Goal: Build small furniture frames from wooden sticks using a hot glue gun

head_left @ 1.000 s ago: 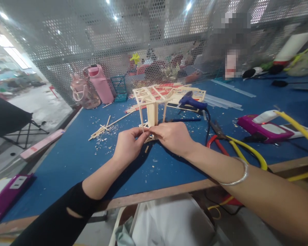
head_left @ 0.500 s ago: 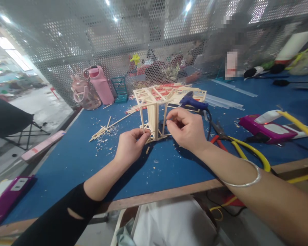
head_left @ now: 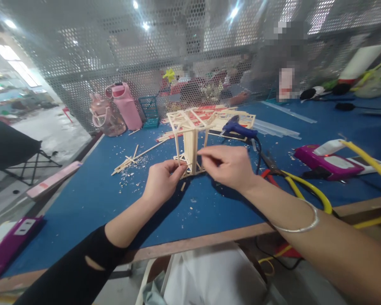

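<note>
1. One stick model [head_left: 190, 140] stands upright near the middle of the blue bench [head_left: 92, 199].
2. Left hand [head_left: 161, 183] pinches its base.
3. Right hand [head_left: 230, 166], fingertips pressed together, touches its side.
4. Blue glue gun [head_left: 239, 128] lies behind, toward the far edge.

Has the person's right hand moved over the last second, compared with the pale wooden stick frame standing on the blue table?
Yes. The right hand rose from the wooden stick frame's base to mid-height beside its right post.
</note>
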`<move>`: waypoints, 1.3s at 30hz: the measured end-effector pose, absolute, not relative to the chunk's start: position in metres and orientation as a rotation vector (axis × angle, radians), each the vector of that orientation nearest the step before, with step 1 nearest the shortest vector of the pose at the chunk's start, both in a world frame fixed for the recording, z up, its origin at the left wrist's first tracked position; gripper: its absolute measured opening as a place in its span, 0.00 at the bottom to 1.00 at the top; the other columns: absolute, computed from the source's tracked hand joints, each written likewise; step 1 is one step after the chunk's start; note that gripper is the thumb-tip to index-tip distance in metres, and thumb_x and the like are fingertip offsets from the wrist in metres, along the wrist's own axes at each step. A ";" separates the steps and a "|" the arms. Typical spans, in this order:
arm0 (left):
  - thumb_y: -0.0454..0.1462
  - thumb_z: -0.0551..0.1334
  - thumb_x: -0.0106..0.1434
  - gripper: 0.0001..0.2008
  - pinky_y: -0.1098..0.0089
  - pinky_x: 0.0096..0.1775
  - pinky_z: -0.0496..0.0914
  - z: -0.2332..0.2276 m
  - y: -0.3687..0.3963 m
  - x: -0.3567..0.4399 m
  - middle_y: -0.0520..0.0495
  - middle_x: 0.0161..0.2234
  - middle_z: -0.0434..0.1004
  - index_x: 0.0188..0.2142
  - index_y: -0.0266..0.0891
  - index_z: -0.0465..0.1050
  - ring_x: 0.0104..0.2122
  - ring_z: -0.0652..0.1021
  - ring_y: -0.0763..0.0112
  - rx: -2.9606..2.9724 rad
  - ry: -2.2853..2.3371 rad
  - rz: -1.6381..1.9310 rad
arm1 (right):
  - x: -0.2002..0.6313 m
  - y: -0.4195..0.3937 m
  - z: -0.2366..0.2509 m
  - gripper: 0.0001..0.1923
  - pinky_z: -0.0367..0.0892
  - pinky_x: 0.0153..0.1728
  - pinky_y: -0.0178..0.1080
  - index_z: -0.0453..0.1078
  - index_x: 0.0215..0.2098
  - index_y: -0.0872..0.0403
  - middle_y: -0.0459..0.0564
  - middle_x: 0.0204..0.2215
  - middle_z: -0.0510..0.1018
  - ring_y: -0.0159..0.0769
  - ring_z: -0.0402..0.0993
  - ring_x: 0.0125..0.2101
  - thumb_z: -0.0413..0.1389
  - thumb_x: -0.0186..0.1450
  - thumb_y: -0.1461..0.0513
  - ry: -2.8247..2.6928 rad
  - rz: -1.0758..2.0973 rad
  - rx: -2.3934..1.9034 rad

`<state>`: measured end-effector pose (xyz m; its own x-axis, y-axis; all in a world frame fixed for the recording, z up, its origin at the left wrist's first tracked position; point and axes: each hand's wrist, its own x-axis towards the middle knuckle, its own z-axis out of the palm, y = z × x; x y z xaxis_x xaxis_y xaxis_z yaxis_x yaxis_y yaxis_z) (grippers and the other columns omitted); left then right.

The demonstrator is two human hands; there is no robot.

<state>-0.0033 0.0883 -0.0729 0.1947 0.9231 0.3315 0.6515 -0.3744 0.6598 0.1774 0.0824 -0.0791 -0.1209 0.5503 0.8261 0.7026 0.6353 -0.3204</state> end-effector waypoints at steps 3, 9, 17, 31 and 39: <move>0.40 0.60 0.58 0.10 0.73 0.29 0.66 -0.072 0.088 -0.004 0.51 0.26 0.81 0.29 0.38 0.78 0.25 0.75 0.72 2.106 1.463 0.999 | 0.196 0.090 -0.067 0.11 0.63 0.24 0.34 0.75 0.35 0.54 0.46 0.21 0.77 0.31 0.68 0.19 0.50 0.59 0.64 -1.464 -0.182 -1.236; 0.40 0.59 0.58 0.10 0.71 0.30 0.68 -0.072 0.090 -0.005 0.50 0.28 0.82 0.27 0.40 0.78 0.25 0.76 0.71 2.140 1.442 1.013 | 0.214 0.091 -0.065 0.08 0.60 0.23 0.35 0.78 0.34 0.50 0.47 0.24 0.80 0.35 0.73 0.24 0.58 0.56 0.62 -2.126 -0.071 -1.712; 0.40 0.59 0.59 0.11 0.72 0.30 0.68 -0.075 0.090 -0.005 0.51 0.23 0.79 0.27 0.39 0.77 0.25 0.76 0.71 2.164 1.437 1.024 | 0.198 0.082 -0.073 0.09 0.62 0.25 0.38 0.78 0.29 0.52 0.55 0.29 0.82 0.44 0.78 0.30 0.54 0.59 0.64 -2.381 -0.234 -1.878; 0.37 0.59 0.59 0.10 0.75 0.30 0.66 -0.075 0.090 -0.006 0.52 0.27 0.81 0.32 0.40 0.79 0.26 0.76 0.72 2.163 1.391 1.007 | 0.162 0.071 -0.074 0.14 0.59 0.24 0.34 0.76 0.45 0.51 0.49 0.31 0.83 0.34 0.77 0.28 0.51 0.65 0.64 -2.309 -0.312 -1.233; 0.37 0.60 0.59 0.09 0.74 0.33 0.69 -0.075 0.090 -0.006 0.51 0.29 0.82 0.33 0.40 0.79 0.28 0.78 0.71 2.149 1.380 1.004 | 0.160 0.079 -0.082 0.12 0.61 0.27 0.34 0.77 0.40 0.51 0.48 0.34 0.83 0.36 0.78 0.31 0.52 0.65 0.63 -2.200 -0.211 -1.252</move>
